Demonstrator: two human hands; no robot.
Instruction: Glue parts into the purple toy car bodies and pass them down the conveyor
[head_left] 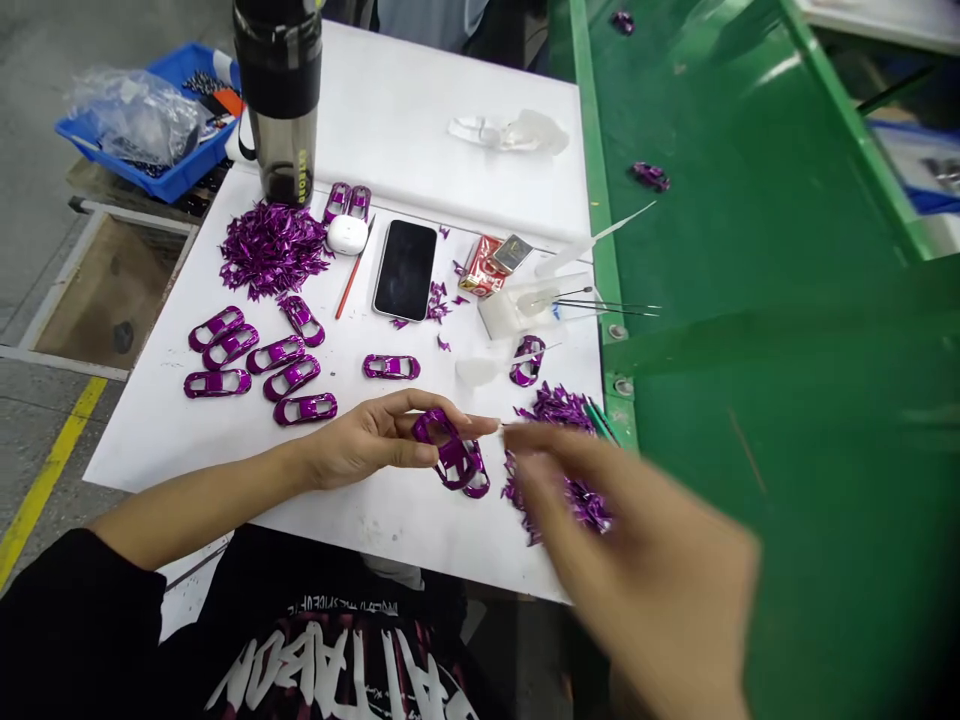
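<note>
My left hand (pixel 367 440) is closed on a shiny purple toy car body shell (pixel 453 464), held tilted between thumb and fingers above the front of the table. A second purple shell (pixel 478 478) shows partly behind it. My right hand (pixel 645 550) is large and smeared by motion, its fingertips close to the left forefinger. Whether it grips anything cannot be made out. Behind the right hand, partly covered by it, lies a heap of small pointed purple parts (pixel 559 408). One more shell (pixel 391 367) lies flat beyond my left hand.
Several purple shells (pixel 275 354) lie at left, below another parts heap (pixel 274 250). A tall bottle (pixel 285 110), white case (pixel 347 235), phone (pixel 406 270) and small clear container (pixel 502 315) with thin tools stand farther back. A green conveyor belt (pixel 720 250) runs along the right.
</note>
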